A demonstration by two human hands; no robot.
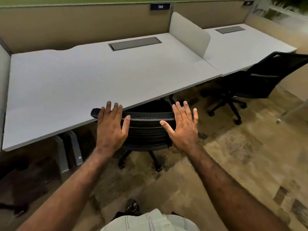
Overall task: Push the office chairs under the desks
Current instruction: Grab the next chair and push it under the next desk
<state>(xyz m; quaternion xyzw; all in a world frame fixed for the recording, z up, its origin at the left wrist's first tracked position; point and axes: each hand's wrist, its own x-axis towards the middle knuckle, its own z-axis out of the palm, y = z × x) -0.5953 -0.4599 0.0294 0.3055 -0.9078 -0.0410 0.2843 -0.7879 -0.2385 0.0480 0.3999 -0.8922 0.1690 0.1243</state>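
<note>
A black mesh office chair [146, 129] stands at the front edge of the near grey desk [83, 77], its seat tucked beneath the desktop and its backrest top against the edge. My left hand [111, 125] lies flat with straight fingers on the left end of the backrest. My right hand [183, 125] is spread open over the right end of the backrest; whether it touches is unclear. A second black mesh chair [260, 80] stands at the right-hand desk [246, 47], turned at an angle with its base out on the floor.
A white divider panel [188, 34] separates the two desks. Beige partition walls run behind them, with a number plate [160, 6]. Each desktop has a grey cable hatch [135, 43]. Grey desk legs [75, 147] stand left of the chair. Patterned carpet lies to the right.
</note>
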